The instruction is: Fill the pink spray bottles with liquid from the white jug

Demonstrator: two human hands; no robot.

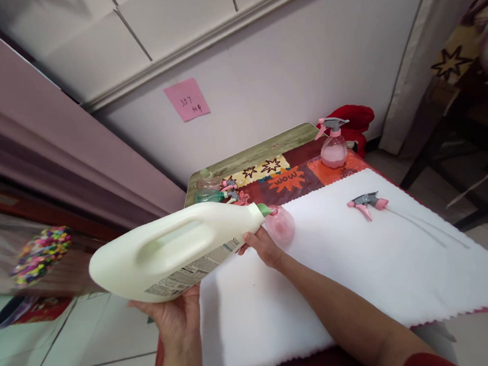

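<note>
A large pale green detergent jug (214, 232) lies tilted almost on its side, its green spout (264, 209) at the mouth of a round pink spray bottle (281, 226) without its top. From below, my left hand (174, 316) holds the jug near its base, fingers closed against it. Near the neck, my right hand (262, 247) grips the jug, with some fingers hidden behind it. Whether liquid is flowing I cannot tell. To the right, a grey and pink spray trigger (367, 201) with its thin tube lies on the white mat (322, 279).
At the table's far right corner stands a pink spray bottle (333, 151) with its trigger on. Clear and green spray bottles (211, 196) lie at the back left. A wall with a pink note (186, 100) rises behind the patterned tablecloth (265, 182). A red item (356, 119) sits beyond the corner.
</note>
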